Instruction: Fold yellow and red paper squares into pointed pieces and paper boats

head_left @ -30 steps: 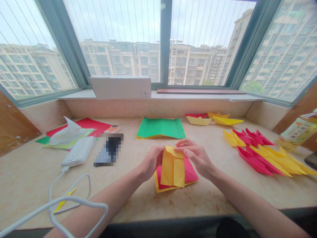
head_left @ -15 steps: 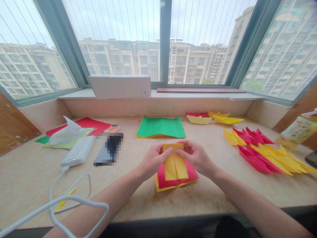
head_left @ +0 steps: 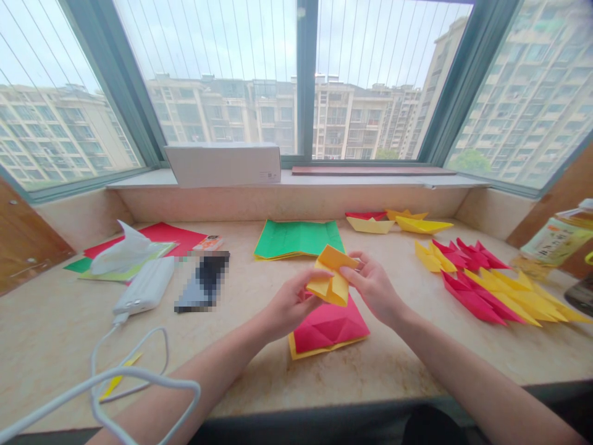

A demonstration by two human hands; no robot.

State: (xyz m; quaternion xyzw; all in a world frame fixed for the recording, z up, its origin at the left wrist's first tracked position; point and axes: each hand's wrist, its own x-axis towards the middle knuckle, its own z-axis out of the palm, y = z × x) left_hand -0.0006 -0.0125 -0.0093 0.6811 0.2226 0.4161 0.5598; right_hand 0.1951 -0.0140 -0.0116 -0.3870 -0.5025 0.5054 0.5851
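Observation:
A folded piece of yellow paper (head_left: 337,285) is held up between my two hands, tilted, with creased flaps showing. My left hand (head_left: 296,303) pinches its lower left side. On its right edge, my right hand (head_left: 373,287) grips with the thumb in front and the fingers behind. Just below lies creased red paper (head_left: 331,327) on top of a yellow sheet (head_left: 301,355), on the stone counter. Beyond my hands rests creased green paper (head_left: 299,238) with yellow paper under it.
Folded paper boats (head_left: 370,225) stand at the back right, with several red and yellow folded pieces (head_left: 477,296) nearer. A bottle (head_left: 558,238) stands far right. Leftward lie a phone (head_left: 204,281), a white power bank (head_left: 146,284), its cable (head_left: 139,371) and red sheets (head_left: 171,235).
The yellow paper has turned from upright to tilted and risen a little, uncovering more of the red paper. My left hand has shifted to its lower side, my right to its edge.

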